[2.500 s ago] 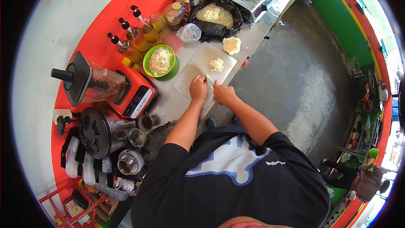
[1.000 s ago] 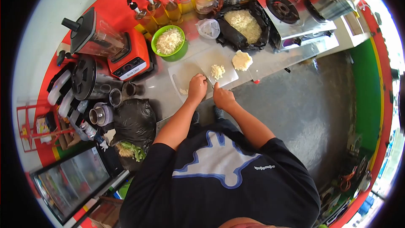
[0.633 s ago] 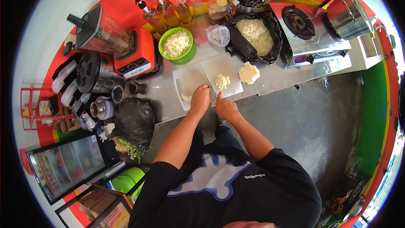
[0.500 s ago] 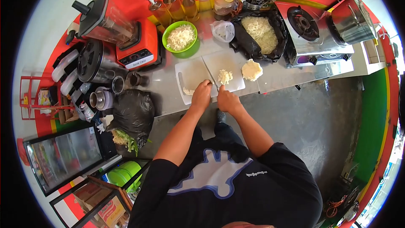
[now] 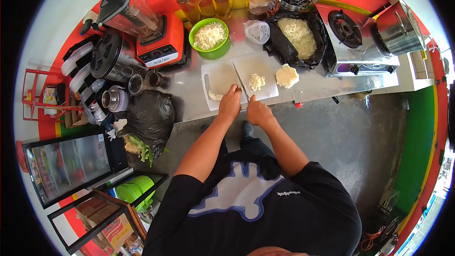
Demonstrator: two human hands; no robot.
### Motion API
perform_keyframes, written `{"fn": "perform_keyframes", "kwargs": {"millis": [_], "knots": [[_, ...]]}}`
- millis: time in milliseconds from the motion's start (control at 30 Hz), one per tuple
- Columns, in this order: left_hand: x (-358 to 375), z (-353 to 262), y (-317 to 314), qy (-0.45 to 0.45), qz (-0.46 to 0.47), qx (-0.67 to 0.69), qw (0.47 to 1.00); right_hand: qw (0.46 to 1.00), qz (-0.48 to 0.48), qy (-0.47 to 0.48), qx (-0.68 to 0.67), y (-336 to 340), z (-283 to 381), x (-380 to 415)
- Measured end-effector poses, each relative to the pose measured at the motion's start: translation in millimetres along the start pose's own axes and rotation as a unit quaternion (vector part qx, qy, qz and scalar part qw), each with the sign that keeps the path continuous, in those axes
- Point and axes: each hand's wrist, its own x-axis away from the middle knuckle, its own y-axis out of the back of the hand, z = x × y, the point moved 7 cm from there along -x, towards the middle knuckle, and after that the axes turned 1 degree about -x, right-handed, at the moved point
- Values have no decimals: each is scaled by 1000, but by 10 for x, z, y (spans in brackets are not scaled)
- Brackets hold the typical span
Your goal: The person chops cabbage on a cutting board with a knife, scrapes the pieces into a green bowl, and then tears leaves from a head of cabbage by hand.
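My right hand (image 5: 259,113) is closed around the handle of a knife (image 5: 240,77), whose blade points away from me across a white cutting board (image 5: 219,73). Just left of the blade, my left hand (image 5: 230,103) has its fingers curled down at the board's near edge; whatever they hold is hidden. A small heap of pale shreds (image 5: 257,82) lies on the board right of the knife. Thin pale pieces (image 5: 215,96) rest near the board's left corner. Off the board's right side sits a cream-coloured chunk, perhaps cabbage (image 5: 287,76).
Behind the board stand a green bowl (image 5: 224,46) of shreds and a black bag (image 5: 279,43) of more shreds. A red blender (image 5: 161,42) is at left, a gas stove (image 5: 362,68) at right. Pump bottles (image 5: 204,1) line the wall. The steel counter (image 5: 194,106) ends before my body.
The view has shifted slightly, so the counter things appear a little further right. My left hand's fingers have turned and lie nearer the blade; the right hand keeps its grip on the knife.
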Motion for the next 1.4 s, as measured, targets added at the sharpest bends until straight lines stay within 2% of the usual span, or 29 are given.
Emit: {"fn": "perform_keyframes", "kwargs": {"millis": [67, 167, 367, 567, 633, 767, 1033, 1167, 1233, 1400], "knots": [[-25, 32, 11, 29, -2, 46, 999, 1000, 2, -3, 29, -96, 27, 12], [-34, 65, 35, 15, -32, 65, 997, 999, -24, 20, 13, -63, 104, -51], [-7, 91, -21, -7, -73, 27, 997, 999, -20, 23, 33, 34, 156, 38], [19, 88, 9, -28, -72, 31, 997, 998, -42, 38, 40, 3, 164, -67], [-9, 107, -27, -8, -11, 18, 1000, 998, -39, 37, 33, 67, 173, -49], [10, 109, -31, 0, -30, 28, 999, 999, -11, 21, 41, -30, 163, 54], [-104, 222, -49, 24, -44, 47, 998, 999, -25, 20, 28, 59, 177, -18], [-127, 236, -36, -26, -103, 53, 993, 999, -22, 8, 32, -66, 152, 16], [-69, 158, 133, -44, -169, 17, 985, 999, -32, 8, 25, -66, 156, -35], [-23, 210, 147, -81, -135, 27, 987, 1000, -27, 4, 14, 40, 233, 2]]}}
